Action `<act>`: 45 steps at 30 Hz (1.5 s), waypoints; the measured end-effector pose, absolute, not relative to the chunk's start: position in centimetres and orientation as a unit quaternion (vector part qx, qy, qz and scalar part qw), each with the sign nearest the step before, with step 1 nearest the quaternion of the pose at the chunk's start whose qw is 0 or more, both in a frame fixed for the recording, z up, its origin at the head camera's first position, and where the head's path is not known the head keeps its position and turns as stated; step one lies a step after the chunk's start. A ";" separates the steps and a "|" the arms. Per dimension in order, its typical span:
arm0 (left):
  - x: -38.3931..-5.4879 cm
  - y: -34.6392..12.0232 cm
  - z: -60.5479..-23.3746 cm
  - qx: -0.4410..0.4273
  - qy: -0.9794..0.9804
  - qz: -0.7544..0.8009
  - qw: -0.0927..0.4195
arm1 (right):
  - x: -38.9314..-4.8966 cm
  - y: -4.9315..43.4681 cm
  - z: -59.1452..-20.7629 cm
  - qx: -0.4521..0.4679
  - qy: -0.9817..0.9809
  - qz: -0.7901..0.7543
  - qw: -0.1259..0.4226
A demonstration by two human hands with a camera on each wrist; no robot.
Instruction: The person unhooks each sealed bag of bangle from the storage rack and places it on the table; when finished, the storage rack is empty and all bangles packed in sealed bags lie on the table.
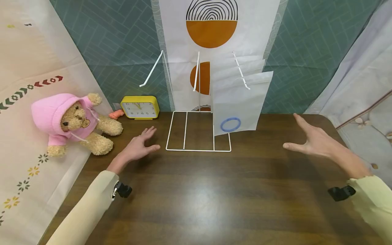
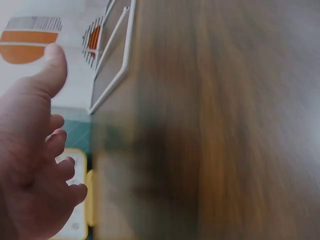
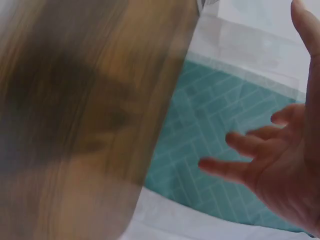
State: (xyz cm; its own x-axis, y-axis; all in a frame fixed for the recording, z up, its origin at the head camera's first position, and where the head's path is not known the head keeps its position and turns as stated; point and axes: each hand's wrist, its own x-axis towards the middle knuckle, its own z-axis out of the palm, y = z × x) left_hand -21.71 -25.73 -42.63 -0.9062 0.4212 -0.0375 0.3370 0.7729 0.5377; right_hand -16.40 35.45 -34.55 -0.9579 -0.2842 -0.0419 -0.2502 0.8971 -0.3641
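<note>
A white wire rack [image 1: 198,150] stands on the table against the back wall, with several prongs [image 1: 152,69] slanting forward from its top. White sheets [image 1: 245,105] hang at its right prong, and the front one shows a blue ring [image 1: 230,125]. Left of the rack base, my left hand [image 1: 138,147] hovers above the tabletop with fingers spread, holding nothing; in the left wrist view its thumb points up near the rack. My right hand [image 1: 315,140] is in the air right of the sheets, thumb and fingers apart. It touches nothing.
A yellow alarm clock [image 1: 140,107] stands at the back left, beside a small orange-pink object [image 1: 116,114] of unclear kind. A teddy bear [image 1: 75,122] in a pink hoodie sits at the left edge. The brown tabletop [image 1: 196,190] ends at hanging fabric on both sides.
</note>
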 end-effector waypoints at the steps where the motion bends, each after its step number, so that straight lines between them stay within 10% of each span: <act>1: -22.3 -25.4 -43.0 0.207 0.936 0.273 0.082 | -16.3 35.2 -34.5 -0.140 0.971 -0.187 0.043; 24: -27.0 -22.8 -44.8 0.212 0.929 0.227 0.199 | -16.6 33.3 -34.5 -0.158 0.953 -0.257 0.028; 37: -26.9 -22.3 -45.0 0.222 0.931 0.219 0.191 | -18.9 29.8 -31.4 -0.153 0.865 -0.451 -0.159; 45: -26.9 -22.0 -45.1 0.226 0.930 0.223 0.185 | -21.7 27.5 -28.3 -0.177 0.809 -0.529 -0.184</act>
State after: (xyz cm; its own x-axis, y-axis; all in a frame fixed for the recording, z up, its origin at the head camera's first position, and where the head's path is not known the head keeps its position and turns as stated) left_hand -26.87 -22.03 -45.07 -0.8293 0.5034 -0.2427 0.3387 0.7982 0.4982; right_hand -21.69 27.47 -28.33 -0.8694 -0.0908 0.4858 -0.4815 0.3768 -0.7913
